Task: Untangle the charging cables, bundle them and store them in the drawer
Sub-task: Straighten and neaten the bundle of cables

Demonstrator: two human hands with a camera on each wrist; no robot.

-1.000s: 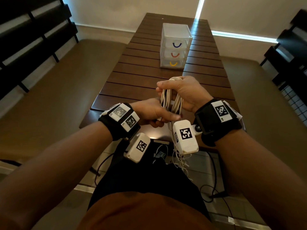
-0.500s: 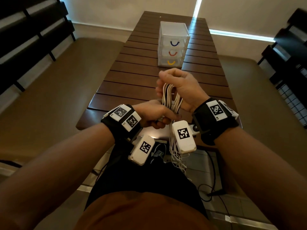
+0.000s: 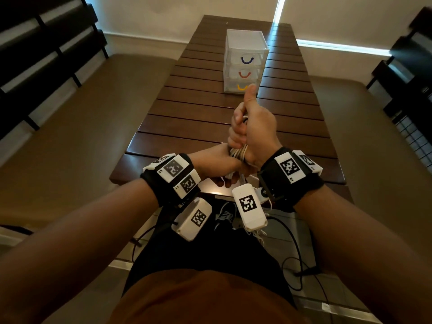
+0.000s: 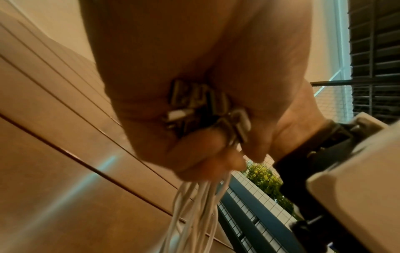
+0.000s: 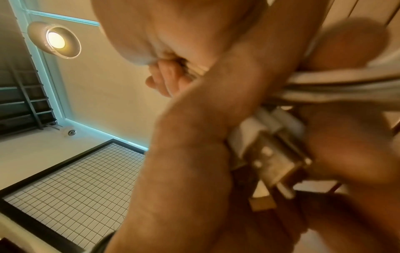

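Note:
A bundle of white charging cables point(image 3: 240, 152) is held upright over the near end of the wooden table point(image 3: 191, 120). My right hand point(image 3: 251, 127) grips the upper part of the bundle, fingers wrapped round it and thumb pointing up. Just below, my left hand point(image 3: 217, 163) grips the lower end, where several metal USB plugs point(image 4: 201, 109) are bunched in its fist. Loose cable strands point(image 4: 194, 214) hang down from the left hand. A clear plastic drawer unit point(image 3: 244, 61) with blue, red and yellow handles stands farther back on the table, all drawers shut.
Padded benches point(image 3: 70, 127) run along both sides of the table. Black slatted chair backs point(image 3: 42, 50) stand at far left and far right. Black wires point(image 3: 301, 258) trail on the tiled floor by my legs.
My right hand has turned so its thumb now points up and its fingers have tightened round the cables. The visible loop of cable above the hands has shrunk into the fist.

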